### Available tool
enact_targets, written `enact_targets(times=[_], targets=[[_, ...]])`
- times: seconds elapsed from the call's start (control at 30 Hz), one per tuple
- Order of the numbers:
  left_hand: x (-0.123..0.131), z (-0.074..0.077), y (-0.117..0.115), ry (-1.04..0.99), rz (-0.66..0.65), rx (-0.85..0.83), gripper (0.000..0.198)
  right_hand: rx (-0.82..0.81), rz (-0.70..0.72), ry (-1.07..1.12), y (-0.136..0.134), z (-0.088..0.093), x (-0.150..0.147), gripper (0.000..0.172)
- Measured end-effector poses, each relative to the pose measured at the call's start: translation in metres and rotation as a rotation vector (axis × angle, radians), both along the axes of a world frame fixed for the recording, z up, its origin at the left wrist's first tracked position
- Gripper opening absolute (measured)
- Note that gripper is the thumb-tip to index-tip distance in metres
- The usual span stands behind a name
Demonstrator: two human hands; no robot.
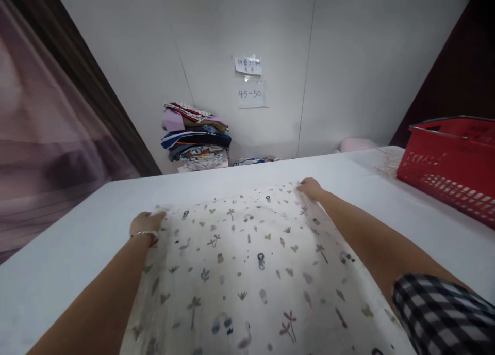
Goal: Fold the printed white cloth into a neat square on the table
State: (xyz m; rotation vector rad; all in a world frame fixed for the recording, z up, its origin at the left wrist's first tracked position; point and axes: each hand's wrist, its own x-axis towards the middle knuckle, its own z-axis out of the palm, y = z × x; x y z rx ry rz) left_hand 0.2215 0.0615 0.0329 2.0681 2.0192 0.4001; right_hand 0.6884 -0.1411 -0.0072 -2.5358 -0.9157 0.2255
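Note:
A white cloth (247, 272) printed with small palms, flamingos and leaves is spread across the white table, its near part running out of the bottom of the view. At its far left corner my left hand (147, 224), with a bracelet at the wrist, is closed on the edge. My right hand (310, 188) pinches the far right corner. Between the two hands the far edge of the cloth stretches fairly straight, slightly higher on the right.
A stack of folded cloths (197, 135) rises behind the table's far edge. On the right stands a red plastic basket (448, 164). Two paper notes (251, 94) are taped to the wall. A pinkish curtain (46, 117) hangs at the left of the white table (88, 226).

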Motion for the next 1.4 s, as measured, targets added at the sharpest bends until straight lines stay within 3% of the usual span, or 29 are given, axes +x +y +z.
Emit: enact_targets(times=[0.1,0.17,0.3,0.4,0.5,0.63,0.8,0.93,1.07,1.27,1.4], targets=[[0.017,-0.005,0.023,-0.105,0.132,0.051,0.049,0.088,-0.050,-0.068,-0.001,0.007,0.006,0.032],[0.030,-0.014,0.033,-0.172,0.139,0.038,0.057,0.107,-0.087,-0.083,-0.003,0.007,0.009,0.034],[0.046,-0.033,0.034,-0.168,0.058,0.006,0.070,0.092,-0.073,-0.040,-0.011,-0.004,0.014,0.043],[0.040,-0.039,0.016,0.014,-0.106,0.061,0.070,0.081,-0.006,-0.010,-0.027,-0.009,0.014,0.046],[0.018,-0.046,-0.021,0.193,-0.345,0.058,0.064,0.074,0.052,0.004,-0.062,-0.010,0.004,0.045],[-0.032,-0.064,-0.095,0.243,-0.560,0.024,0.064,0.078,0.098,0.060,-0.140,-0.012,-0.028,0.054],[-0.096,-0.075,-0.178,0.216,-0.591,0.003,0.070,0.072,0.082,0.190,-0.256,-0.006,-0.084,0.061],[-0.108,-0.073,-0.226,0.167,-0.572,0.039,0.069,0.158,-0.003,0.358,-0.320,-0.004,-0.117,0.063],[-0.068,-0.062,-0.276,0.048,-0.679,0.086,0.060,0.407,-0.071,0.603,-0.336,0.000,-0.131,0.058],[0.045,-0.035,-0.361,-0.131,-1.148,0.095,0.043,0.576,-0.069,0.792,-0.332,0.005,-0.128,0.034],[0.117,-0.025,-0.405,-0.118,-1.319,0.126,0.047,0.677,-0.105,0.846,-0.333,-0.002,-0.127,0.029]])
